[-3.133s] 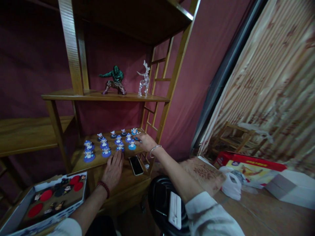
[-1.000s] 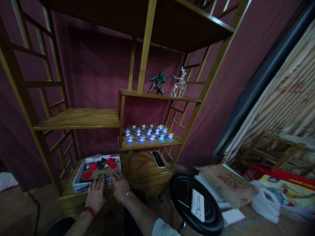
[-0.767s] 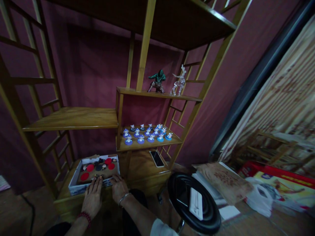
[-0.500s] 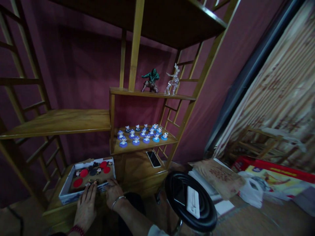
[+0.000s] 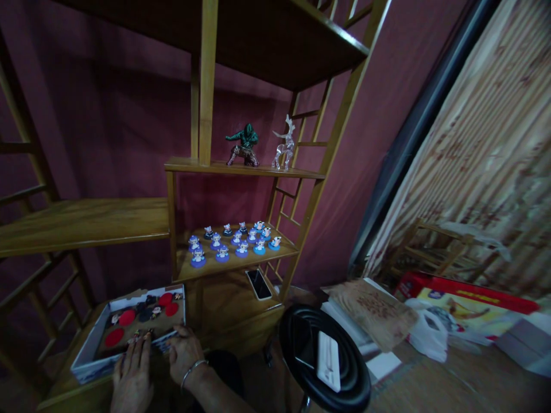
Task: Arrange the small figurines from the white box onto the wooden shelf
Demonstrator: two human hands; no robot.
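Observation:
A shallow white cardboard box (image 5: 86, 362) with a brown inside sits at the lower left. Red discs (image 5: 114, 337), dark discs and small figurines (image 5: 157, 311) lie in it. My left hand (image 5: 132, 376) reaches over the front wall, fingers stretched forward, the tips by small figurines near the front edge. At the front right corner of the box is my right hand (image 5: 186, 351), with a silver bangle on the wrist. Its fingers are curled in close to the box's rim; what they hold, if anything, is hidden.
Several purple- and blue-based figurines (image 5: 222, 253) stand in rows on a wooden shelf (image 5: 206, 271). Above are a green-and-brown statue (image 5: 245, 144) and a clear deer (image 5: 284, 146). A phone (image 5: 258, 284) lies lower down. A black round stool (image 5: 353, 367) stands right, holding a white packet (image 5: 328, 360).
The view has turned to the right, so the shelf and box sit further left. Both hands stay at the front of the box, with little visible change in their pose.

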